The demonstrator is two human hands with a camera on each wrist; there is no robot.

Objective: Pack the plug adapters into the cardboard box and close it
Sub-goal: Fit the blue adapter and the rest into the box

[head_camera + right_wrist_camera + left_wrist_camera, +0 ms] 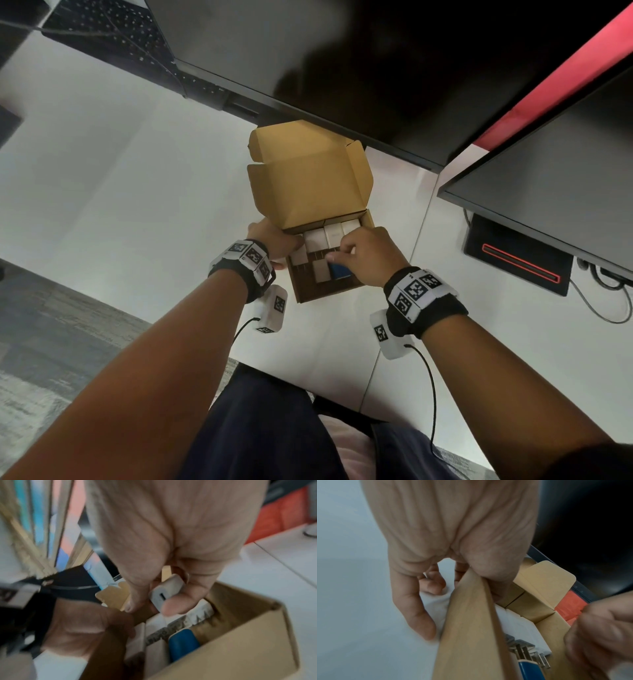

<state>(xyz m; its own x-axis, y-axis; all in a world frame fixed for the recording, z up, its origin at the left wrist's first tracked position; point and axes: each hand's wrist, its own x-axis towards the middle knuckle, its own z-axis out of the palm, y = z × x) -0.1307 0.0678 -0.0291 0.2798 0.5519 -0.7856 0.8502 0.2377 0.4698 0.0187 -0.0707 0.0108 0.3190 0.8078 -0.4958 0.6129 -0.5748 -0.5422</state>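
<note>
White desk (pixel 120 164), dark monitors (pixel 342 51), grey carpet (pixel 51 342).

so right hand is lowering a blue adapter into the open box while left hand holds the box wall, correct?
Not blue: the right hand pinches a white adapter, per the right wrist view. The blue adapter already lies in the box. The left hand does hold the wall.

Bare forearms, black wristbands (pixel 426 308) wrapped in white checkered marker tiles, white camera blocks (pixel 272 310) (black cables trailing), dark trousers (pixel 267 428).
</note>
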